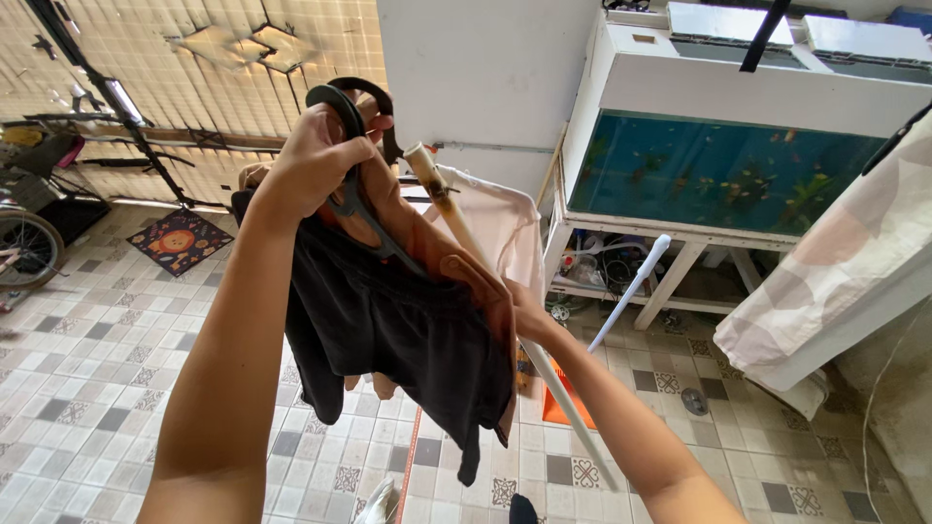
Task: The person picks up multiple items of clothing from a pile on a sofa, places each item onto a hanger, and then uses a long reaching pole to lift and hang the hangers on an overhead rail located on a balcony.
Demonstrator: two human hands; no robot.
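Left hand (316, 160), raised at 11 o'clock of the view, is clenched around the dark hook of a hanger (361, 209) carrying black shorts (403, 330), which hang down toward centre frame. Right hand (529, 315), at 3 o'clock of the shorts, touches their brown-lined edge beside a white pole (485, 277); its fingers are hidden, so its hold cannot be judged. 1 square mat (181, 241) with an orange cartoon print lies on the tiled floor at 9 o'clock, and 1 fish tank (718, 170) on a white stand sits at 2 o'clock.

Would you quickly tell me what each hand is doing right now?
Left hand: closed on a dark hanger carrying black shorts.
Right hand: mostly hidden behind the shorts, apparently gripping a white pole.
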